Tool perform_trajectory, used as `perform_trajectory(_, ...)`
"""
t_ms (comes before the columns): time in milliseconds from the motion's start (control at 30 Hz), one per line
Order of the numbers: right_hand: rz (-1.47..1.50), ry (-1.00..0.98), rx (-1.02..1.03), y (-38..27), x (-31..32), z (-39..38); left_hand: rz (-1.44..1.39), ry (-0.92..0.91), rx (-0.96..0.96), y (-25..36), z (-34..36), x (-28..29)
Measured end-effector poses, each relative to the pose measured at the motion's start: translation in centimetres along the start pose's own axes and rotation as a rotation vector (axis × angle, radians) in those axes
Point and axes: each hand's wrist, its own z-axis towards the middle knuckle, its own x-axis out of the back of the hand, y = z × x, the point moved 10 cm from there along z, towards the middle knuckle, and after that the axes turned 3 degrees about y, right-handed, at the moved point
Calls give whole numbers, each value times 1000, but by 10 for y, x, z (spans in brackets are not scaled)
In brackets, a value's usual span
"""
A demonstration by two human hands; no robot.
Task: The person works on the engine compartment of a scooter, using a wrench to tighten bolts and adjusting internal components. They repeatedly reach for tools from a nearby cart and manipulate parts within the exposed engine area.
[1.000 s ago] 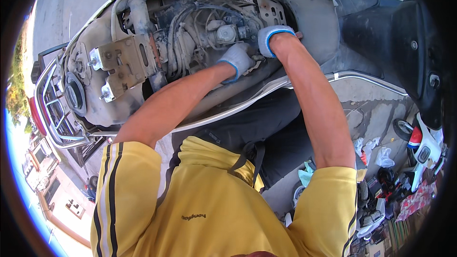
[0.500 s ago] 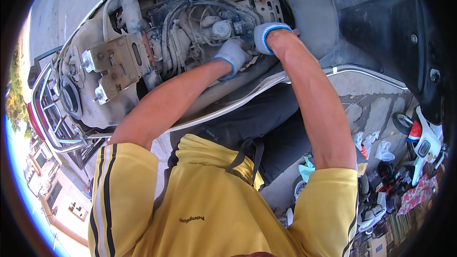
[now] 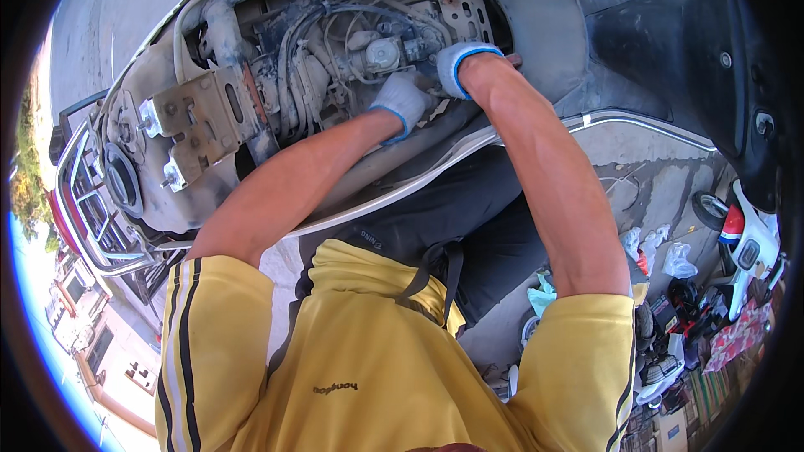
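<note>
Both gloved hands worked inside the opened scooter body (image 3: 536, 8), seat off so the engine bay lay exposed.

Left hand (image 3: 400, 100) rested beside the dusty carburettor (image 3: 381, 54); right hand (image 3: 459, 67) reached just right of it. Finger closure: cannot tell.

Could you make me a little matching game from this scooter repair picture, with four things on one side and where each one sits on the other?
Things:
1. left hand
2. right hand
3. metal bracket
4. chrome rack

Places:
A. at the far left edge, past the scooter's tail
B. gloved, deep in the open engine bay, on the right-hand side by its wall
C. bolted in the left half of the open body, rusty and dusty
D. gloved, just below the round pale engine part

Pairs: 1-D, 2-B, 3-C, 4-A
</note>
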Motion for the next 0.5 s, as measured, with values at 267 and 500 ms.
perform_trajectory(267,6,78,32,-17,29,-39,-125,68,109,2,-9,6)
perform_trajectory(500,49,76,26,-12,34,-46,-141,67,94,5,-7,4)
